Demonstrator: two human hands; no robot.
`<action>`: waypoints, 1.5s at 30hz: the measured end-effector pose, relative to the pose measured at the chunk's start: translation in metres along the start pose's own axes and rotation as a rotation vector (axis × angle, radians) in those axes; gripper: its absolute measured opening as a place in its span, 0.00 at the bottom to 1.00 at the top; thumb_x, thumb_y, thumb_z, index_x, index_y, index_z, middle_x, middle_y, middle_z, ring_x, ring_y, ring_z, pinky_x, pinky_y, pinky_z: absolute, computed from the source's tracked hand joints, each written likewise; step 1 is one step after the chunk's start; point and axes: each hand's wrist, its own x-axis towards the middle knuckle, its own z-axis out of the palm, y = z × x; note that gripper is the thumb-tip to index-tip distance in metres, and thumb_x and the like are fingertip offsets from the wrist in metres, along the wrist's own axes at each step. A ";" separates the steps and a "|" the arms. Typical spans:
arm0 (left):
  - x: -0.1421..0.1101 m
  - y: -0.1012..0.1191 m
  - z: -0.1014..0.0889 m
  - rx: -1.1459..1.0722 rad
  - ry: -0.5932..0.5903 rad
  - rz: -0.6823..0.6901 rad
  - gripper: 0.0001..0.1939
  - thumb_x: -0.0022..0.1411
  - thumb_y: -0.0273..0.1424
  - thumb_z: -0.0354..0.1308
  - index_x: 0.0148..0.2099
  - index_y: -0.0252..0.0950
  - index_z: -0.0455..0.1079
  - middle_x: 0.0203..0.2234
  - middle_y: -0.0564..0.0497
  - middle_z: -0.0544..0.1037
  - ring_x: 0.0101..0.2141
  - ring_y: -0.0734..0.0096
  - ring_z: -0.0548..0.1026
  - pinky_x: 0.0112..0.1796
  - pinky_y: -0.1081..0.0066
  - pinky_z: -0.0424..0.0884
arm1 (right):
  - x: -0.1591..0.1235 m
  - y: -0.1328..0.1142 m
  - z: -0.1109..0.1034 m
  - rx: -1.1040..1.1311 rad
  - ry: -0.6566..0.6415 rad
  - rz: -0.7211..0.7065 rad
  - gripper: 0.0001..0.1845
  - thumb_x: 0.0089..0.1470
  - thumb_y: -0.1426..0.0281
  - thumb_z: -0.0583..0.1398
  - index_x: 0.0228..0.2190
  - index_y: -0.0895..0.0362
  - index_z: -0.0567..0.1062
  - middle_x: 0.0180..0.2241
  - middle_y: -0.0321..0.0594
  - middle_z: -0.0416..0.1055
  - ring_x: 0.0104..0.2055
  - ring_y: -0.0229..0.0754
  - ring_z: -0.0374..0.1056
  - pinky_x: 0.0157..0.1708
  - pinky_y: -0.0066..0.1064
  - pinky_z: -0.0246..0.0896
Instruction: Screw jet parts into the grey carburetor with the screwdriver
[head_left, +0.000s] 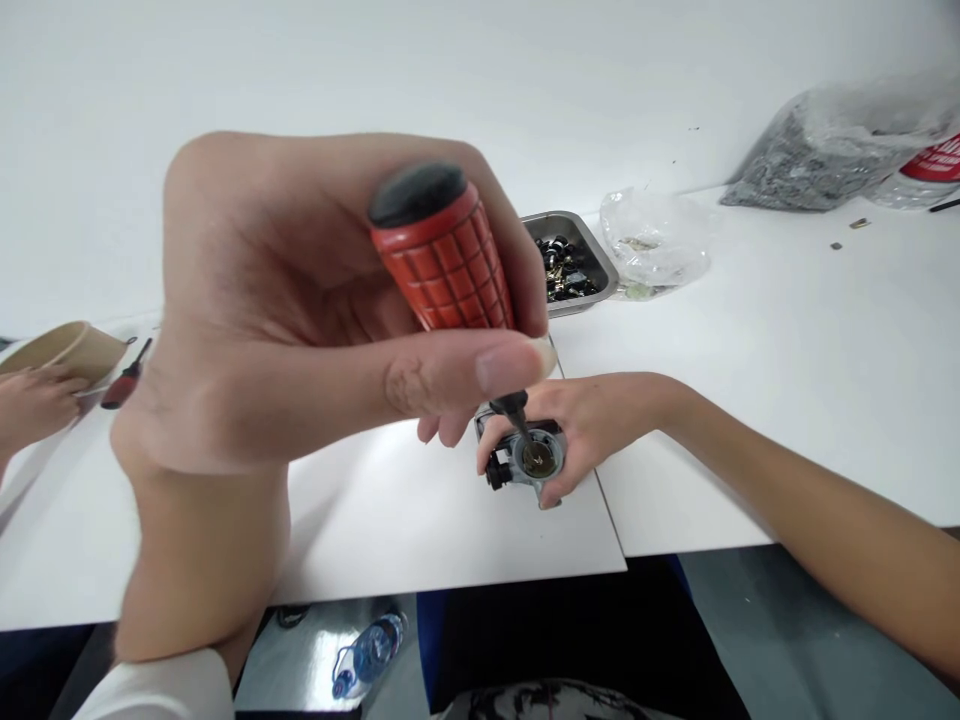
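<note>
My left hand [255, 270], large and close to the camera, is wrapped round the red ridged handle of a screwdriver [454, 265] with a black end cap. The shaft points down, and its tip is at the brass-coloured disc inside a small grey throttle body [546, 462]. I cannot tell whether the tip sits in a screw. My right hand [589, 415] grips that throttle body from behind and from the right, holding it at the white table [442, 530]. Black fittings stick out on its left side, and my fingers hide part of the housing.
Behind are a metal tray [604, 262] of small parts and a clear plastic bag [660, 240]. A bag of grey pieces [802, 150] stands far right. At left, another person's hand [37, 405] touches a tan bowl [82, 350] near another screwdriver [124, 385]. Below lies a bottle [371, 645].
</note>
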 end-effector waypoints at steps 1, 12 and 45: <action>0.001 0.001 0.000 -0.007 0.010 -0.021 0.42 0.51 0.68 0.49 0.48 0.38 0.78 0.17 0.42 0.74 0.15 0.54 0.73 0.11 0.58 0.68 | 0.000 -0.001 0.000 0.005 0.001 0.003 0.29 0.47 0.67 0.70 0.52 0.51 0.75 0.51 0.38 0.68 0.47 0.37 0.68 0.47 0.25 0.63; -0.001 0.012 0.011 0.138 -0.023 -0.003 0.37 0.52 0.65 0.53 0.38 0.35 0.80 0.16 0.41 0.73 0.12 0.58 0.69 0.12 0.58 0.65 | -0.001 -0.007 0.000 0.006 0.013 0.028 0.28 0.47 0.69 0.70 0.51 0.50 0.76 0.59 0.37 0.61 0.53 0.39 0.67 0.56 0.25 0.61; -0.002 -0.012 -0.001 0.145 -0.054 0.210 0.27 0.64 0.53 0.51 0.55 0.41 0.70 0.26 0.52 0.74 0.30 0.70 0.75 0.23 0.71 0.70 | 0.000 -0.003 -0.001 -0.067 -0.014 0.012 0.28 0.48 0.65 0.70 0.51 0.51 0.74 0.57 0.40 0.58 0.60 0.45 0.59 0.59 0.32 0.59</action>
